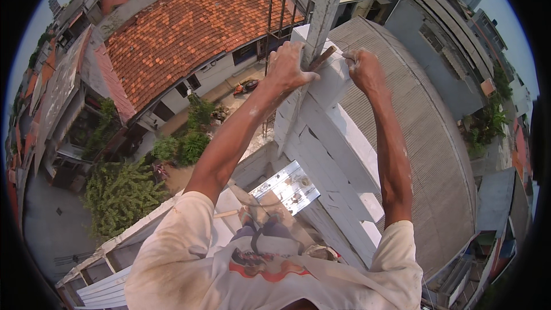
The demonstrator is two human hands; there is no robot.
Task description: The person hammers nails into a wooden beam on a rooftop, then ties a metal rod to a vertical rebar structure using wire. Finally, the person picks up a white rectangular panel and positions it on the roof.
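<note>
A pale grey upright post [328, 8] rises past the top of a white block wall [330, 83]. On the post's left side is my left hand [286, 69], its fingers curled over the far side and its thumb pressed across the near face. A short brown wooden piece [323, 57] leans against the post between my hands, above the top block. To the right, my right hand [366, 70] is closed in a fist beside the block's edge. A thin dark end shows at its fingertips; what it belongs to is too small to tell. Both arms reach forward.
Below stands a shiny metal sheet [290, 186] next to my feet [247, 215] on a narrow board. Reinforcing bars [287, 8] stick up beyond the wall. A grey corrugated roof [410, 120] lies right, an orange tiled roof [189, 34] left. The ground is far below.
</note>
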